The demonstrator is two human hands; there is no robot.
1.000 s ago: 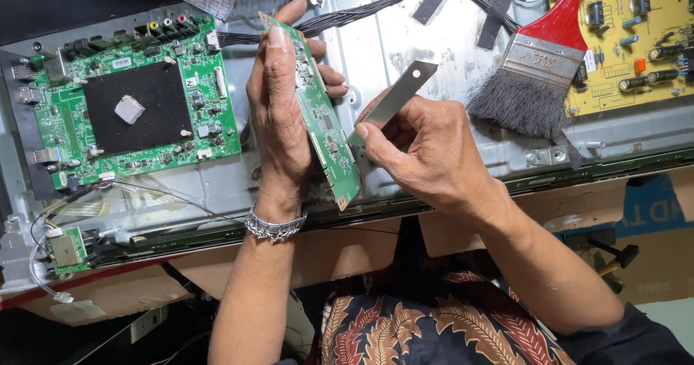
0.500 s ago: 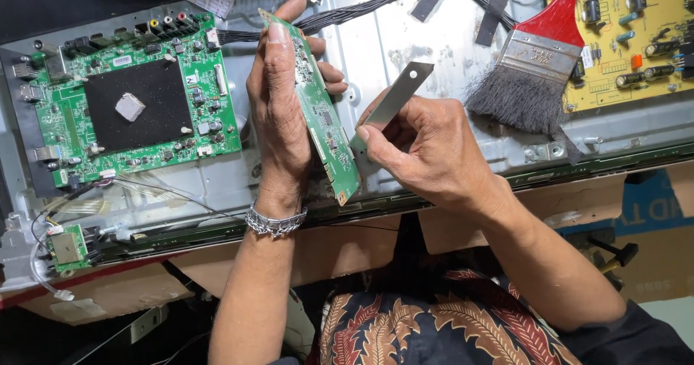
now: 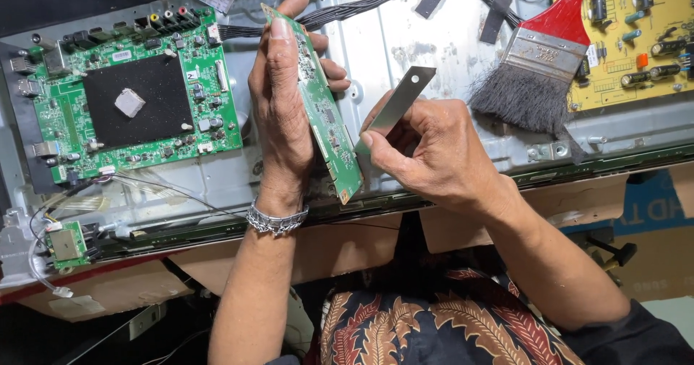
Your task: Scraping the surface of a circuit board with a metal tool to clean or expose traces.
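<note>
Nearest the camera a patterned shirt (image 3: 434, 329) is seen, w/ both forearms raised from it. A metal bracelet (image 3: 277, 219) is worn on the left wrist.

The left hand (image 3: 283, 112) is closed round a narrow green board (image 3: 322, 112), held on edge and nearly upright above the chassis; thumb on the near face, fingers (image 3: 334, 69) wrapped behind the far edge. Grip looks firm, hand fully shut on it. The right hand (image 3: 434, 152) is pinched on a grey blade (image 3: 397, 105), thumb and forefinger closed at its lower end; the rest slants up and to the right. The blade's lower tip is laid against the board's right face, approx. mid-length, touching or all but touching; exact contact can't be told.

Step in hand, as judged: scraping or prying at smth on the board's face w/ the blade. Next move is judged to call for a shallow blade angle, light pressure along the board and a steady left grip, so that no parts or tracks are gouged.

Behind the hands a metal back panel (image 3: 405, 47) is laid flat on the table. On it, left, a large green mainboard (image 3: 137, 94) w/ a black patch at centre; a small green module (image 3: 66, 243) w/ wires sits near the lower left edge. A black cable bundle (image 3: 376, 0) is run across the top. Far right, a red-handled brush (image 3: 535, 69) is lying partly over a yellow board (image 3: 636, 40).
</note>
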